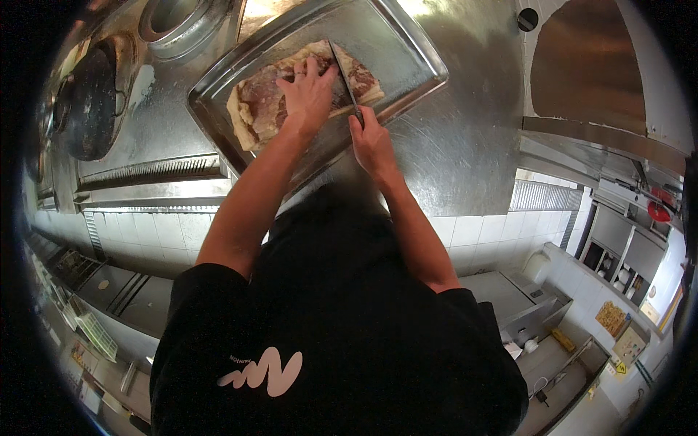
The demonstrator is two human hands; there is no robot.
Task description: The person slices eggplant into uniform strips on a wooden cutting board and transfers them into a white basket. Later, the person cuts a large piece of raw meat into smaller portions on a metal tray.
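A large slab of raw meat with pale fat along its edges [262,98] lies in a rectangular metal tray [414,52]. My left hand [310,92] rests on top of the slab with its fingers spread, pressing on the meat and gripping nothing. My right hand [372,139] is closed around the dark handle of a kitchen knife [344,79]. The blade points away from me across the slab, to the right of my left fingertips, its tip near the far edge of the meat. How deep the blade sits in the meat, I cannot tell.
The tray stands at an angle on a stainless steel counter [463,141]. A dark wok [90,103] is at the left, and a round metal ring or burner [174,22] at the upper left. A slotted metal grate [152,170] runs along the counter's near left side.
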